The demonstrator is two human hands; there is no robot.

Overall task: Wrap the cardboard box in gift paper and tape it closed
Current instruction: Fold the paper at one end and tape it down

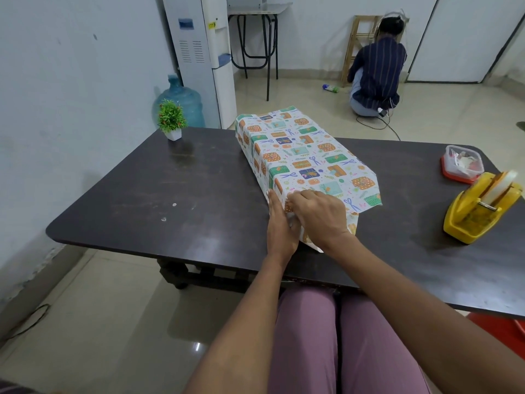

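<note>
Your left hand (pixel 279 223) presses flat, your right hand (pixel 318 213) pinches crinkled patterned gift paper (pixel 301 155) over the oblong box.

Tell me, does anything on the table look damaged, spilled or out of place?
Nothing stands out. The wrapped box lies at an angle on the table, both hands at its near end; the tape dispenser stands upright.

No legible text in view.
The gift paper (pixel 304 157) carries only printed pictures of presents, scissors and sprigs, with no words. A small yellow sticker on the white water dispenser (pixel 211 24) is too small to read, and the yellow tape dispenser (pixel 480 209) shows no readable brand.
</note>
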